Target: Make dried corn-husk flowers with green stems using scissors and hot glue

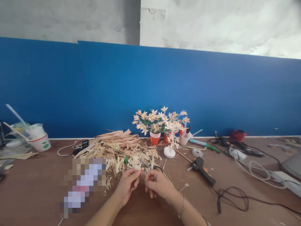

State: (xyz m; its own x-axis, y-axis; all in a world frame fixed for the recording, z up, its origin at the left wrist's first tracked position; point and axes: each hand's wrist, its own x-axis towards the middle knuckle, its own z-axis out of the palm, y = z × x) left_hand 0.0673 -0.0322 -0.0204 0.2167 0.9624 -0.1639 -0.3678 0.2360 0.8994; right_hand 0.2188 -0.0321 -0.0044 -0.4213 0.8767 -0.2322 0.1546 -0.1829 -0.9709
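Observation:
My left hand (129,185) is at the front middle of the table, its fingertips pinched on a small pale husk flower (137,167). Close on its right, my right hand (156,184) has thumb and fingers pressed together; what they hold is too small to make out. Just beyond both hands lies a heap of dry husk strips and petals (117,146). Scissors (158,168) rest partly hidden behind my right hand. Finished pale flowers on green stems (152,117) stand in a red paper cup (154,139) at the back.
A black glue gun (203,171) with its cable lies right of my hands, near a tape roll (197,153) and a white round base (169,152). White cables (256,175) are farther right. A blurred-out object (82,185) lies left; a white cup (41,142) stands far left.

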